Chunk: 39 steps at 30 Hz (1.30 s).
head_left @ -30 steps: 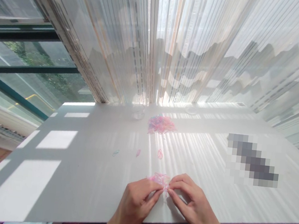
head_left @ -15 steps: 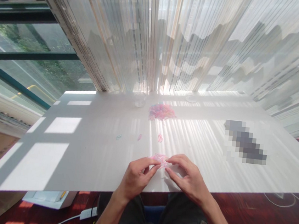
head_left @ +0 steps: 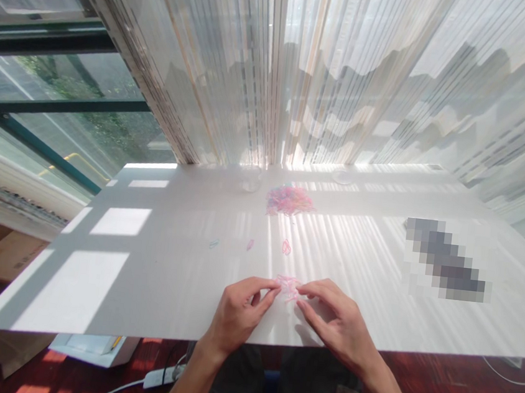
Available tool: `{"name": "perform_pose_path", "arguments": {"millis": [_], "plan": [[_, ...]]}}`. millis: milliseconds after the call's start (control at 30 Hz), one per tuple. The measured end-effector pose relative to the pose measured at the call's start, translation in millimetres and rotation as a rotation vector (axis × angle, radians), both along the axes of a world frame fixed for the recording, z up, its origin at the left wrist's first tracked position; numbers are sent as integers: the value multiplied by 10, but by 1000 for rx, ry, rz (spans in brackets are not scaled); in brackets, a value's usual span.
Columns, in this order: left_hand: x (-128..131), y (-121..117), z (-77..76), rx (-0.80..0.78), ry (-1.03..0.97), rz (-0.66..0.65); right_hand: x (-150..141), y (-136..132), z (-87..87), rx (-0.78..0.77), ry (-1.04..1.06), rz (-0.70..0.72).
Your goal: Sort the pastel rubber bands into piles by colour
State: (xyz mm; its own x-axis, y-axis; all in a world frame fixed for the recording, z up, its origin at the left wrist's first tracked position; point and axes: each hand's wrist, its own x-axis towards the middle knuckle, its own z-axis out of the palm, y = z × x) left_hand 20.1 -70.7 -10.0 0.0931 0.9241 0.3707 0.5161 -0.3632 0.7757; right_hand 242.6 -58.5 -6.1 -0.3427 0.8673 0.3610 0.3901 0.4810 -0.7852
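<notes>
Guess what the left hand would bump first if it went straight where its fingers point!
Probably the small bunch of pink rubber bands right at its fingertips; the right hand seems to be just past them, though depth is hard to judge.

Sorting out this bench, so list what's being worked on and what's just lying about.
Being worked on: left hand, right hand, tangle of small pink elastic bands pinched between them.

Lying about: heap of pink and blue elastic bands, loose pink elastic band, loose pale blue elastic band, clear round cup, flat clear round disc.
</notes>
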Motion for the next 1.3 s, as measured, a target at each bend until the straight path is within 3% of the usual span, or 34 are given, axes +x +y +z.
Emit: {"name": "perform_pose_path", "arguments": {"millis": [100, 167, 400, 833, 1300], "plan": [[-187, 136, 74, 69, 42, 249, 2, -10, -4, -17, 2, 3], [-303, 244, 104, 76, 85, 342, 2, -5, -25, -3, 6, 15], [-361, 450, 100, -82, 292, 471, 16, 32, -75, -36, 8, 38], [-143, 497, 37, -23, 453, 606, 46, 68, -59, -71, 48, 73], [-157, 419, -6, 10, 494, 554, 53, 75, -54, -86, 45, 68]]}}
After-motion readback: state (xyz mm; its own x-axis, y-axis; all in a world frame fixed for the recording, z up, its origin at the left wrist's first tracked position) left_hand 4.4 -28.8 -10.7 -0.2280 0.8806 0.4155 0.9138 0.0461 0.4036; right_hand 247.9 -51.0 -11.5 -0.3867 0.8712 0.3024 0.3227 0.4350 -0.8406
